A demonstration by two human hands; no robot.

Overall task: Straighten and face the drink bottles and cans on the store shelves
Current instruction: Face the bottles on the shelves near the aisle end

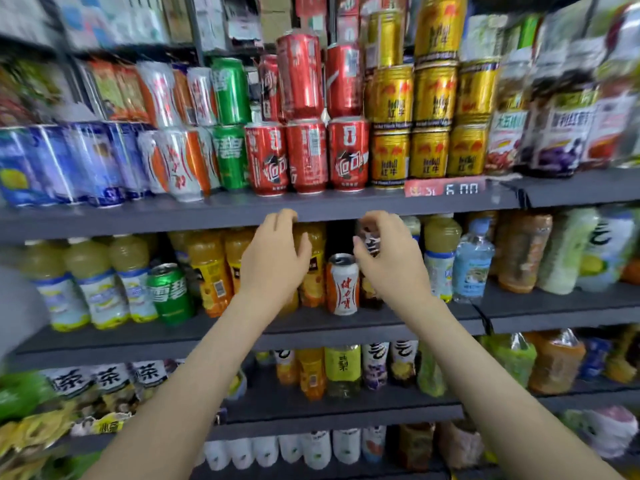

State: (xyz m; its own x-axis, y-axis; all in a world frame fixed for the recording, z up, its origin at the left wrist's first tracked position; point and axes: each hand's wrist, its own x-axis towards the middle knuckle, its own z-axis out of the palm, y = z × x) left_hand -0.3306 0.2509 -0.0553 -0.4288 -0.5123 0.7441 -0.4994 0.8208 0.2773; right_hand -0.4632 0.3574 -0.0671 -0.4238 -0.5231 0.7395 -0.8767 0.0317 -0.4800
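Both my hands reach into the middle shelf (346,327). My left hand (273,258) lies against an orange juice bottle (313,268), fingers around its upper part. My right hand (388,258) grips a dark bottle (369,237) near its top. Between the hands stands a white and orange can (343,285), upright, label facing me. A green can (171,292) stands further left among pale yellow drink bottles (90,289).
The upper shelf (242,211) carries stacked red cans (304,154), gold cans (429,150), green cans and blue cans. A price tag (446,188) hangs on its edge. Lower shelves hold tea and juice bottles (343,372). The picture is blurred at the sides.
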